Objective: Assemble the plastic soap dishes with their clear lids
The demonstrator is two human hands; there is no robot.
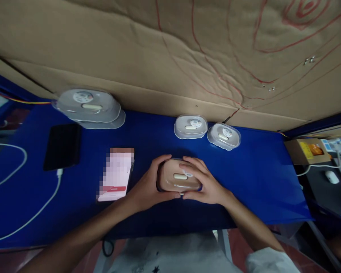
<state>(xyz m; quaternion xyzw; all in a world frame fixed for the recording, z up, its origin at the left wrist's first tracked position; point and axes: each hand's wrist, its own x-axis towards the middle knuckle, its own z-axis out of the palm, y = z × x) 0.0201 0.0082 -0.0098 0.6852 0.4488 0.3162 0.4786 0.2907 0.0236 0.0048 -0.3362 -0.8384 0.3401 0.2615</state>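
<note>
A rounded container [170,182] with a clear lid, a pale handle and a round sticker is between my two hands, low over the blue table near its front edge. My left hand [148,185] curls round its left side, thumb along the front. On the right side my right hand [208,184] grips it, with fingers reaching over the lid and partly covering the sticker. Two similar lidded containers, one [183,132] and another [233,142], stand side by side further back. At the back left, larger lidded containers [102,102] are stacked.
A phone with a lit screen [118,170] lies left of my left hand. Further left are a black device [63,146] and its white cable [49,204]. Brown paper [130,57] with red lines rises behind the blue table [258,185]. A cardboard box [297,151] and white mouse [332,177] are at right.
</note>
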